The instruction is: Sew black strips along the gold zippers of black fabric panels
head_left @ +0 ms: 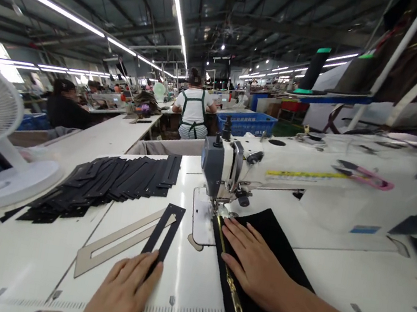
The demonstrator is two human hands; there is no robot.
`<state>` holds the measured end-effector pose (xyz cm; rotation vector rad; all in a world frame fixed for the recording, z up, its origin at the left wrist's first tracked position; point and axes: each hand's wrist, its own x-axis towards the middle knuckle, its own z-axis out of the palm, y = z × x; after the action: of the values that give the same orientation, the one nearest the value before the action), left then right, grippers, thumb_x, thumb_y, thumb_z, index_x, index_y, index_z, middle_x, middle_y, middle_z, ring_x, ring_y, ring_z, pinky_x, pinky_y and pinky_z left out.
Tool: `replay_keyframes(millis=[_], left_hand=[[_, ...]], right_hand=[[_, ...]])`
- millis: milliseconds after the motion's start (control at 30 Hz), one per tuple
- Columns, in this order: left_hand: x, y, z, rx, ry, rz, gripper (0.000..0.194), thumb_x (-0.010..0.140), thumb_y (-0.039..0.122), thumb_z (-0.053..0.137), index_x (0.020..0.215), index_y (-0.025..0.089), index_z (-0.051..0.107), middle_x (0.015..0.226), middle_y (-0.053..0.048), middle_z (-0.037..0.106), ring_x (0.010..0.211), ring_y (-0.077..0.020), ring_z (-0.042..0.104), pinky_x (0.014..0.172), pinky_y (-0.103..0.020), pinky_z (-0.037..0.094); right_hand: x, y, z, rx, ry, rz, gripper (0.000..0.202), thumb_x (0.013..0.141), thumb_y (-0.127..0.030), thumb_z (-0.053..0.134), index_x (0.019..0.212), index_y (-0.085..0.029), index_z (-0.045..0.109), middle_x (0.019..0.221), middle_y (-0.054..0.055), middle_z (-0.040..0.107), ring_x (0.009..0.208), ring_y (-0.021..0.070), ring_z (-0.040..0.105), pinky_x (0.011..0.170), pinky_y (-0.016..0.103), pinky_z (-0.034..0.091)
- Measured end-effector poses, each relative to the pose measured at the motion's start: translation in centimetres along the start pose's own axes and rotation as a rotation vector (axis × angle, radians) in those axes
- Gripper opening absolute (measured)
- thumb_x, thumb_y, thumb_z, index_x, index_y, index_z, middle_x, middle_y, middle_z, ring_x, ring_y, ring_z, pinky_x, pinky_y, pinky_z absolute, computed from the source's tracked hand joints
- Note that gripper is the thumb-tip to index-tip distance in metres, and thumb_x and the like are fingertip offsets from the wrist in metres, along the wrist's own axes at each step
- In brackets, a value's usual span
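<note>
Stretched out on the black fabric [284, 254], my right hand [255, 257] lies flat beside a gold-toothed zipper [230, 277] with a gold slider. The zipper's far end reaches the presser foot of the white sewing machine [220, 200]. My left hand [125, 291] rests on the near end of a black slotted strip [169, 224], its fingers extended and its thumb apart. Partly under that strip lies a beige slotted piece [95, 259]. How much of the black strip sits beneath my left fingers is hidden.
A spread pile of black slotted pieces [112, 182] covers the table's far left, next to a white fan [28, 179]. Pink-handled thread snips [368, 176] and a yellow tape measure [301, 174] are on the machine arm. Beyond are a blue crate [246, 122] and a seated person [193, 105].
</note>
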<state>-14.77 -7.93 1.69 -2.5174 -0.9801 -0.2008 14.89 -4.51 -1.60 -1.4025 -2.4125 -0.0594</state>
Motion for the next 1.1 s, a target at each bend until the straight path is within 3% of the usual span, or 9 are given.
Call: replay_keyframes(millis=[167,267,433,600,700,767,833,933,1100], left_hand=[[0.0,1.5,1.0,-0.083,0.109,0.106,0.059,0.078,0.059,0.048,0.121,0.020,0.049,0.117,-0.013,0.055,0.099,-0.0288,0.053,0.080,-0.038,0.046],[0.7,0.9,0.9,-0.255,0.063,-0.003,0.052,0.081,0.049,0.050,0.126,0.023,0.044,0.123,-0.011,0.051,0.107,-0.0276,0.049,0.085,-0.038,0.046],[2.2,-3.3,1.7,-0.343,-0.018,-0.274,0.035,0.088,0.034,0.040,0.117,0.019,0.052,0.117,-0.011,0.054,0.106,-0.0242,0.053,0.089,-0.039,0.047],[3.1,-5.8,2.2,-0.337,-0.369,-0.404,0.070,0.079,0.060,0.044,0.132,0.014,0.036,0.139,-0.018,0.030,0.128,-0.0352,0.027,0.100,-0.057,0.025],[3.5,-5.2,0.7,-0.371,-0.420,-0.433,0.088,0.074,0.067,0.046,0.138,0.012,0.021,0.144,-0.019,0.013,0.131,-0.0366,0.008,0.102,-0.060,0.014],[3.5,-4.3,-0.4,-0.394,-0.356,-0.322,0.086,0.076,0.064,0.048,0.140,0.017,0.015,0.145,-0.016,0.008,0.132,-0.0344,0.003,0.103,-0.060,0.010],[2.8,-3.0,-1.0,-0.418,-0.343,-0.106,0.082,0.078,0.056,0.051,0.140,0.019,0.012,0.146,-0.013,0.009,0.133,-0.0320,0.005,0.104,-0.058,0.009],[0.9,-0.9,-0.4,-0.347,-0.363,0.154,0.072,0.084,0.036,0.053,0.140,0.015,0.013,0.141,-0.018,0.022,0.131,-0.0317,0.016,0.103,-0.054,0.021],[-1.1,-0.1,1.2,-0.157,-0.108,0.294,0.053,0.084,0.016,0.051,0.134,0.014,0.032,0.134,-0.015,0.039,0.125,-0.0264,0.035,0.099,-0.036,0.036]], right_hand=[[0.0,0.2,0.6,-0.006,0.027,-0.020,0.046,0.091,-0.033,0.038,0.132,-0.012,0.039,0.138,0.010,0.034,0.128,0.0233,0.030,0.103,0.048,0.028],[-0.1,0.3,0.6,-0.006,0.022,-0.014,0.045,0.092,-0.033,0.037,0.132,-0.014,0.038,0.138,0.008,0.034,0.128,0.0223,0.029,0.103,0.048,0.028],[-0.1,0.3,0.7,-0.055,0.024,-0.022,0.045,0.092,-0.035,0.035,0.132,-0.014,0.038,0.139,0.007,0.033,0.128,0.0220,0.030,0.103,0.047,0.030],[-0.2,0.6,1.3,-0.125,0.071,-0.071,0.049,0.091,-0.038,0.036,0.134,-0.015,0.035,0.138,0.007,0.034,0.126,0.0232,0.034,0.099,0.048,0.036],[-0.5,0.8,2.0,-0.161,0.143,-0.117,0.054,0.090,-0.040,0.038,0.137,-0.015,0.028,0.138,0.007,0.034,0.124,0.0244,0.037,0.095,0.049,0.040],[-0.7,1.1,2.5,-0.175,0.188,-0.151,0.057,0.089,-0.041,0.038,0.139,-0.017,0.024,0.138,0.008,0.035,0.122,0.0252,0.039,0.093,0.049,0.041],[-0.8,1.6,2.9,-0.171,0.215,-0.176,0.059,0.089,-0.040,0.038,0.140,-0.017,0.019,0.137,0.007,0.035,0.121,0.0255,0.041,0.091,0.049,0.043],[-0.5,2.2,2.9,-0.128,0.228,-0.192,0.054,0.090,-0.032,0.036,0.140,-0.017,0.020,0.135,0.007,0.039,0.118,0.0240,0.044,0.090,0.046,0.044],[0.2,1.9,1.1,-0.032,0.086,-0.114,0.041,0.090,-0.026,0.036,0.129,-0.013,0.044,0.132,0.009,0.044,0.119,0.0214,0.043,0.096,0.042,0.040]])
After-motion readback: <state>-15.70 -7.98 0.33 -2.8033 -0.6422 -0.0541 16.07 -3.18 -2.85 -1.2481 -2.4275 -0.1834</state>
